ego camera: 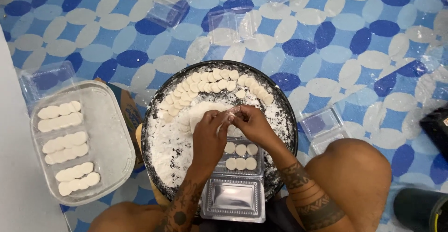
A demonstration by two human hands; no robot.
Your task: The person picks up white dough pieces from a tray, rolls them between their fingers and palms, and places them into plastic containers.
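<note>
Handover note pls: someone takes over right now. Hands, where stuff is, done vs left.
Left hand and right hand: both pinching one small white dough piece over the floured round black tray.
Small clear box, open, at the tray's near edge: six discs in it.
Done: four rows of discs in the large clear container on the left.
Left: discs along the tray's far rim; empty clear boxes on the floor.

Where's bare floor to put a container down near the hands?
Free: patterned floor right of the black tray, past the empty clear box; also above the tray's left rim. Crowded: the tray itself, both hands over it, and the pan of dough rounds hard left.
</note>
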